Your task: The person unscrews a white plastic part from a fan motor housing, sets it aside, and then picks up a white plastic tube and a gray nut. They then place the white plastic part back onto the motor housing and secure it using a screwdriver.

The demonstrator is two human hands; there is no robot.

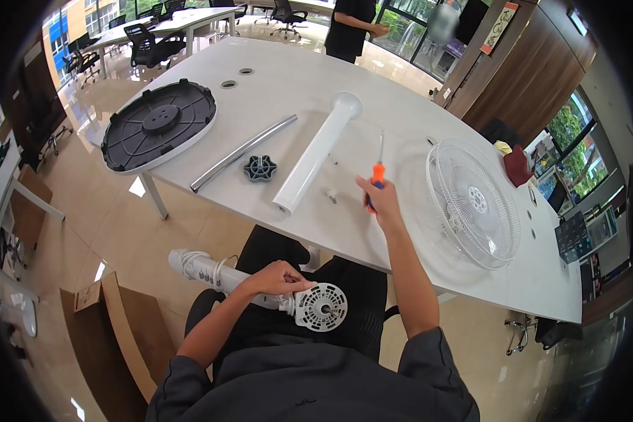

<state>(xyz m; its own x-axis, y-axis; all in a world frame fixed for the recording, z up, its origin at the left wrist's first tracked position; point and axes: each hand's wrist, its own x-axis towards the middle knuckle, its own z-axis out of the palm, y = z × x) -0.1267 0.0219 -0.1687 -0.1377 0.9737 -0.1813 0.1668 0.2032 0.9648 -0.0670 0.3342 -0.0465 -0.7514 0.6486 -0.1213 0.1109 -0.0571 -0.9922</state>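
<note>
Across the lap [368, 295], the left hand [280, 278] clasps the fan motor [321, 316], seemingly to steady it, while over the table [352, 218] the right hand [381, 200] grips the screwdriver [378, 172], pointing away, likely for safety, and beyond them the white pole [316, 153] lies flat, perhaps lest it topple.

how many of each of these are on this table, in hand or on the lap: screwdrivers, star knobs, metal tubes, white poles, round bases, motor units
Screwdriver: 1
Star knob: 1
Metal tube: 1
White pole: 1
Round base: 1
Motor unit: 1
Total: 6
</note>
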